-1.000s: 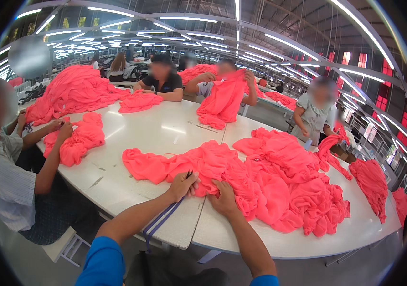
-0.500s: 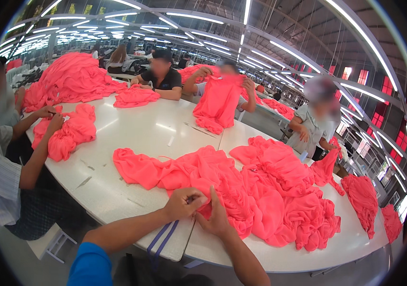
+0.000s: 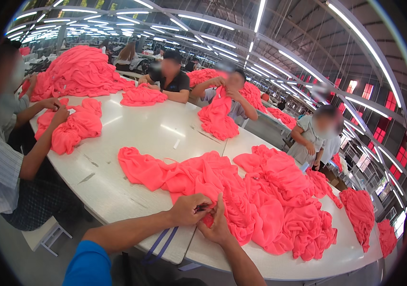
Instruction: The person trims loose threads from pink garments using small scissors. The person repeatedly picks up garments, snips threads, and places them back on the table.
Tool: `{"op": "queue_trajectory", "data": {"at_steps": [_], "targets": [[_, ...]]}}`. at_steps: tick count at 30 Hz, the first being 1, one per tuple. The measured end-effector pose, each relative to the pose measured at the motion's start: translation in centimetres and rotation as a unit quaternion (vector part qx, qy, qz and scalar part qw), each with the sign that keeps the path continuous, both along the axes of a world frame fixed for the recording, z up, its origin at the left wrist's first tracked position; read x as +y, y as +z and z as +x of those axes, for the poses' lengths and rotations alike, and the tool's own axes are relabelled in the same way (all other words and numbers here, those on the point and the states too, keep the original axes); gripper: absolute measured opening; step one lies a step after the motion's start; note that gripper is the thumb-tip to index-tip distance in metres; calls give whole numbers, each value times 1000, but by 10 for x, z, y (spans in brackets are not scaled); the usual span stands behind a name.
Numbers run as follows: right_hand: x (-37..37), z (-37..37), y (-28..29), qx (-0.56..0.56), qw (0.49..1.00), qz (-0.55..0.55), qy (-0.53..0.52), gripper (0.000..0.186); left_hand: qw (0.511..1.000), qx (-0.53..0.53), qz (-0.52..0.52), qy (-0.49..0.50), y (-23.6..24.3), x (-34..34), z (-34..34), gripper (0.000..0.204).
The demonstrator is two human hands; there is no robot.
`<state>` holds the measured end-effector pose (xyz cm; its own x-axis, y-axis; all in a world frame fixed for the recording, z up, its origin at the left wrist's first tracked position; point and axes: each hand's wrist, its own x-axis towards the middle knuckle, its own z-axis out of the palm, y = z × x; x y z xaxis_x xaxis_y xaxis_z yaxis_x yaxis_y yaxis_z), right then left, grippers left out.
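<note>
A coral-pink garment [image 3: 194, 174] lies crumpled on the white table in front of me, running into a larger heap at the right. At its near edge, my left hand [image 3: 190, 209] is closed, fingers curled round a small dark thing too hidden to name. Close beside it, my right hand [image 3: 217, 228] pinches a fold of the same pink cloth between thumb and fingers, index finger pointing up. The two hands nearly touch.
A pink garment heap [image 3: 284, 200] covers the table [image 3: 151, 124] to my right. A purple strap [image 3: 161, 243] hangs over the near edge by my left forearm. Co-workers handle pink garments at the left and far side; a big pile [image 3: 77, 71] stands far left.
The view has shifted slightly; my hands stay together at the cloth. Across the table, a person's raised garment is now bunched lower. The standing person at right no longer holds up pink cloth.
</note>
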<state>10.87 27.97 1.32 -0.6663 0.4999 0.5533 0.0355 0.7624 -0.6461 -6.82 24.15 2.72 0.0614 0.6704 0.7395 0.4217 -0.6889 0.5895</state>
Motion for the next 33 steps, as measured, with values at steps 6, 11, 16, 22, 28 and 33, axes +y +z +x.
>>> {"op": "queue_trajectory", "data": {"at_steps": [6,11,16,22,28,33], "targets": [[1,2,8,2,999,18,-51,99,996,-67,44,36,2,4,-3,20],[1,5,22,-25,985,6,-169,49,986,-124,78,84,9,10,-8,11],[25,22,19,-57,944,146,-291,21,970,-176,29,163,17,14,-26,14],[59,61,2,-89,910,129,-384,25,955,-200,44,214,7,34,-45,11],[65,70,1,-96,881,170,-431,28,958,-176,77,213,9,34,-43,11],[67,72,-6,-144,891,122,-414,30,963,-143,90,211,11,30,-41,12]]}}
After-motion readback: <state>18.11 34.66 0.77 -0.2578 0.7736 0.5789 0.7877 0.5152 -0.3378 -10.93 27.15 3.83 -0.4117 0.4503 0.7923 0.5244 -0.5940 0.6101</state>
